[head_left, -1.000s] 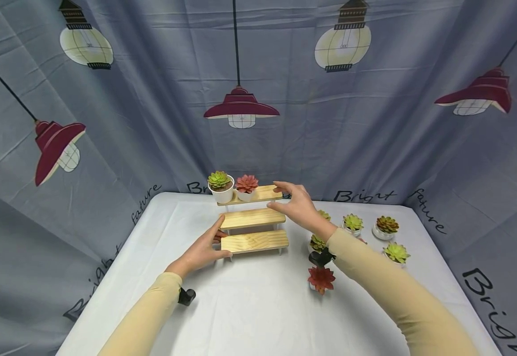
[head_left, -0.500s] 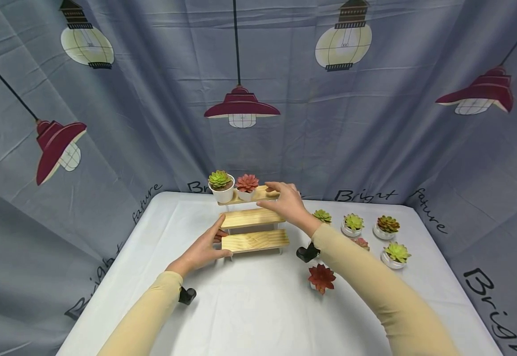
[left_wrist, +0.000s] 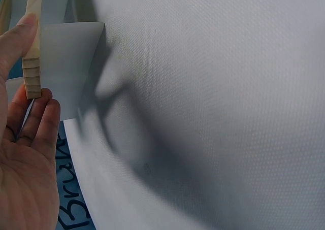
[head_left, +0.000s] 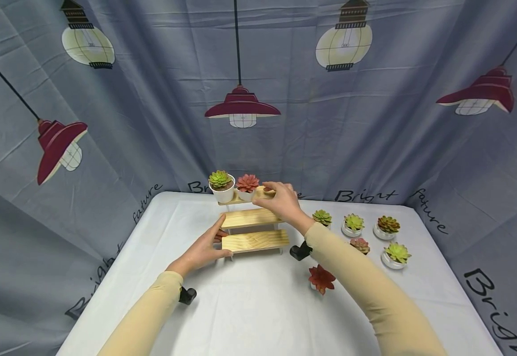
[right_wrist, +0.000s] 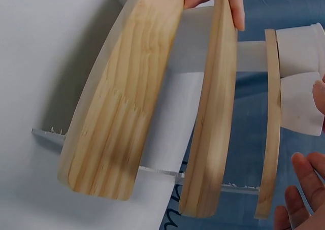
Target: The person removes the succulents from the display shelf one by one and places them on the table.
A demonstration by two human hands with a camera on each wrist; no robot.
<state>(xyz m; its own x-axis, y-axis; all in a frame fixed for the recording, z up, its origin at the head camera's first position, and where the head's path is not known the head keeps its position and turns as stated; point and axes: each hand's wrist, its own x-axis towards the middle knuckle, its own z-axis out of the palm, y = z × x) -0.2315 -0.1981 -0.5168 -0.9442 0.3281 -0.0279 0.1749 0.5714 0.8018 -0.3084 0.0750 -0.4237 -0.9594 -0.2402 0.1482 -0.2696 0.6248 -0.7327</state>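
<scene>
Your right hand [head_left: 284,201] now sits farther left than before, just beside the red succulent [head_left: 247,183] on the top shelf [right_wrist: 272,133], fingers [right_wrist: 307,175] loosely parted; your left hand [head_left: 201,252] still grips the left end of the wooden stand [head_left: 255,241], near the counter's [head_left: 249,306] far edge

A grey-blue cloth backdrop [head_left: 289,143] rises beyond the far edge of the white-covered table [head_left: 249,306]; it bears printed dark-red pendant lamps [head_left: 242,104], pale-yellow bulb-shaped lanterns [head_left: 343,45] and, along that edge and beside both far corners, black cursive lettering [head_left: 366,196].
</scene>
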